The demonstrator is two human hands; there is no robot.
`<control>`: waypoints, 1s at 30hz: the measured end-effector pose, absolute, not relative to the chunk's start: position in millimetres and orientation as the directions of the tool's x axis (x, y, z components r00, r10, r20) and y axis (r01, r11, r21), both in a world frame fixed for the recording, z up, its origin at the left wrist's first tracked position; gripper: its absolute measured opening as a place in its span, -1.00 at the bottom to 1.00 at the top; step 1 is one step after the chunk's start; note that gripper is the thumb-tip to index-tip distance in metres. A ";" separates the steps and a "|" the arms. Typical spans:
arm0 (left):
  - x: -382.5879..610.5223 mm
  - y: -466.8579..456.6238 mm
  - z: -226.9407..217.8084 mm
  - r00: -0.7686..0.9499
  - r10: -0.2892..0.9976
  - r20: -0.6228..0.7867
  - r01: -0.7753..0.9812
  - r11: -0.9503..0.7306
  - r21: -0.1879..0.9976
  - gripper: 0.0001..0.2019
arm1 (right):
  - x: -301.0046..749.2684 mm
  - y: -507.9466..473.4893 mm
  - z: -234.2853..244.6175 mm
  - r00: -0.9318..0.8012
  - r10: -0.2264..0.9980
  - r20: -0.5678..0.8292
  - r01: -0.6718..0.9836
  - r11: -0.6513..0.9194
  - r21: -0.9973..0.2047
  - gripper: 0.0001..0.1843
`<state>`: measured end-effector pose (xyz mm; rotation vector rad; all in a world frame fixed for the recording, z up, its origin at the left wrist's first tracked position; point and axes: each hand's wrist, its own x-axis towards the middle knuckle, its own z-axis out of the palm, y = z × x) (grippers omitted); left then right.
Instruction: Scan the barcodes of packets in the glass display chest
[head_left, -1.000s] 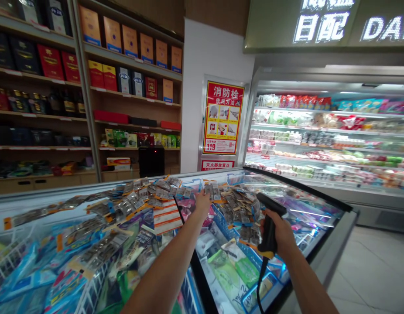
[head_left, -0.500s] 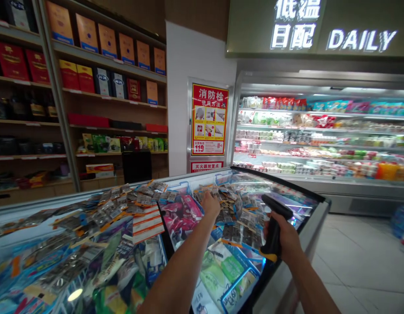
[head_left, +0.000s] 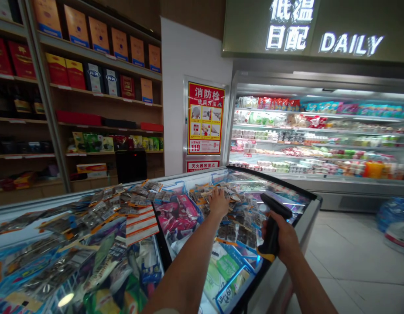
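The fingers of my left hand (head_left: 219,203) are slightly spread and curled down over the far part of a heap of small packets (head_left: 239,220), which lies on the right side of the freezer (head_left: 277,279); I cannot tell whether they pinch one. My right hand (head_left: 285,239) is wrapped around the handle of a black scanner (head_left: 271,231), its head just right of the heap. Other packets (head_left: 107,207) lie strewn to the left, past a striped card (head_left: 141,225). Pink bags (head_left: 176,213) show left of my left wrist, and a green bag (head_left: 226,259) nearer me. I judge the step in hand to be sorting through the heap, scanner at the ready. The next move, I think, calls for a firm pinch on a single packet.
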<state>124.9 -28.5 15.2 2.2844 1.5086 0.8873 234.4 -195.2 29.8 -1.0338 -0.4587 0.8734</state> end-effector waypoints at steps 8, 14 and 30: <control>107.6 -31.8 19.0 0.209 0.881 0.424 0.730 -0.429 0.532 -0.56 | 226.5 -189.2 24.4 0.580 0.812 -0.068 -0.400 0.211 -0.892 -0.68; 22.7 -33.6 6.7 0.070 0.884 0.462 0.836 -0.305 0.457 -0.57 | 196.9 -182.3 25.3 0.530 0.842 -0.095 -0.412 0.158 -0.897 -0.75; -194.9 -54.3 14.9 -0.567 0.712 0.413 0.799 0.354 0.486 -0.50 | 123.5 -164.6 30.8 0.367 0.922 -0.122 -0.432 0.053 -0.900 -0.81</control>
